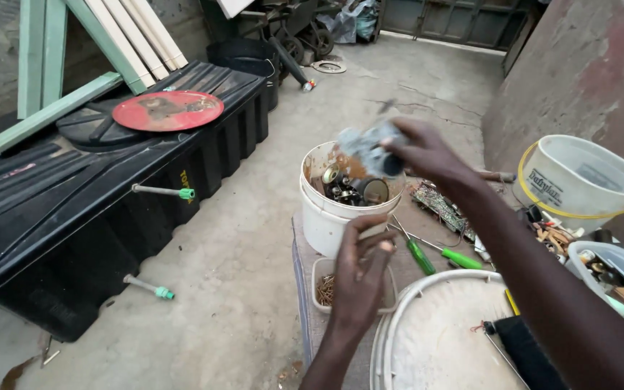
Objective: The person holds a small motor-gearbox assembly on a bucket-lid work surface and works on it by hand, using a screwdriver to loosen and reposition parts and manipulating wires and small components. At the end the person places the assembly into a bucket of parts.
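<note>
My right hand [427, 153] is raised over a white bucket [324, 217] full of metal scrap parts and grips a grey, blurred metal part [371, 148]. My left hand [361, 273] hovers lower, in front of the bucket and above a small clear tray of screws [324, 289]; its fingers are curled around a small pale object that I cannot make out. Both arms reach in from the lower right.
Two green-handled screwdrivers [442, 254] and a circuit board [438, 204] lie on the cloth-covered bench. A round white fan housing [427, 332] sits near me. A white bucket with yellow rim [579, 180] stands right. A large black tank [74, 195] with a red disc [167, 110] lies left.
</note>
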